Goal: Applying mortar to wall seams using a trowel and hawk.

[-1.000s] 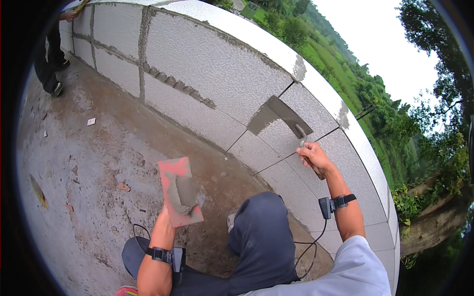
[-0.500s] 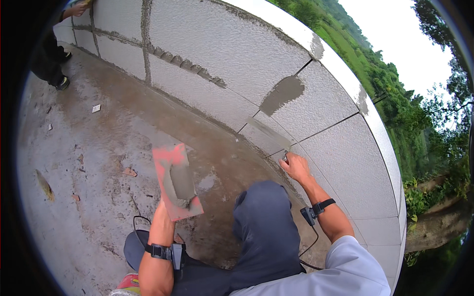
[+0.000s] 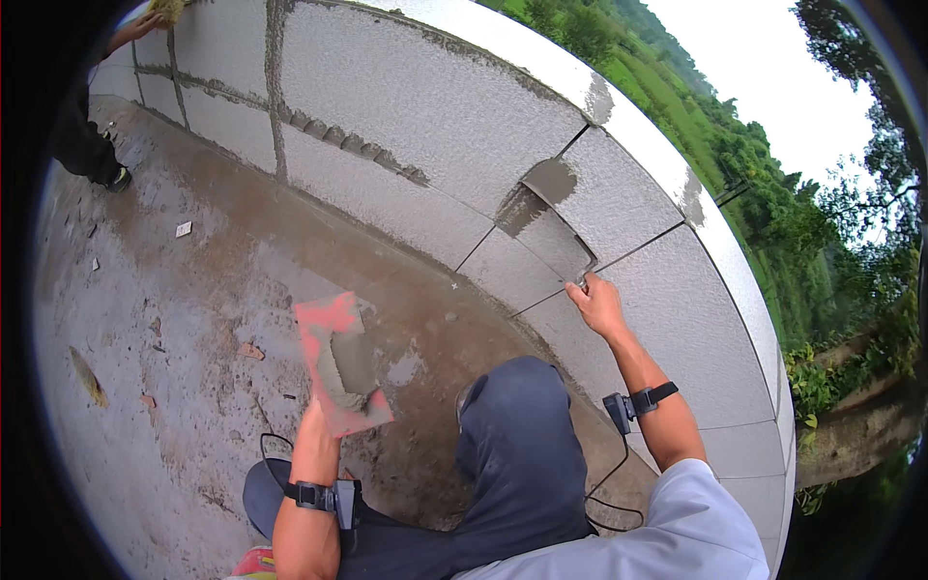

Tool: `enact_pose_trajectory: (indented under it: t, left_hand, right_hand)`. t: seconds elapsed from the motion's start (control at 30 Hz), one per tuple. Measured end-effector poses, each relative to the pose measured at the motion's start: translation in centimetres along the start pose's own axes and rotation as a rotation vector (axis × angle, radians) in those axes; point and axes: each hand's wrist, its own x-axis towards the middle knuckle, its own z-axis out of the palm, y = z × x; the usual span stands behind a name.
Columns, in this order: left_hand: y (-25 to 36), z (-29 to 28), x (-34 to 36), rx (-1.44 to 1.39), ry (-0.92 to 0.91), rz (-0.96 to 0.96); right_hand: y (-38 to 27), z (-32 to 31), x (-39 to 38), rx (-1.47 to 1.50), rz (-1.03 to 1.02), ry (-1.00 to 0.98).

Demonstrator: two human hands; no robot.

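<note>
My left hand [image 3: 314, 422] holds up a red mortar board [image 3: 331, 313]; its fingers are hidden under the board. A grey lump of wet mortar [image 3: 354, 363] sits on top. In my right hand [image 3: 599, 307] is the handle of a trowel, fingers closed round it. The trowel's long metal blade [image 3: 553, 235] lies along the grey tiled wall [image 3: 657, 319], angled up and left. Its far end meets a smear of wet mortar [image 3: 554, 178] around a joint between tiles.
Mortar-filled joints [image 3: 275, 87] cross the wall farther left. At the far left a person [image 3: 92, 145] reaches to the wall with a yellowish sponge-like thing [image 3: 168, 12]. Small scraps [image 3: 251, 351] lie on the wet concrete floor [image 3: 174, 319]. Trees and grass [image 3: 764, 222] stand beyond the wall.
My right hand and the trowel have moved up the wall, and the blade now overlaps the lower part of the mortar smear. The mortar board stays nearly in place.
</note>
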Motion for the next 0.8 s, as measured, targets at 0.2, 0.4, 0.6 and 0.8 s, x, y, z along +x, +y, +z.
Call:
enact_pose_trajectory:
  t: [0.2,0.4,0.6,0.8]
  left_hand:
    - [0.8,3.7,-0.7,0.120,-0.064,0.117]
    - [1.3,4.1,-1.2,-0.024,-0.090,0.041]
    - [2.3,6.4,-2.9,0.239,-0.059,0.176]
    - [0.1,1.5,-1.0,0.070,0.005,0.045]
  right_hand:
    - [0.2,-3.9,0.5,0.080,0.008,0.011]
    - [0.4,-6.3,1.1,0.144,0.006,0.073]
    - [-1.4,-5.6,-0.7,0.448,0.026,0.223]
    - [-4.7,1.8,1.9,1.128,0.044,0.120]
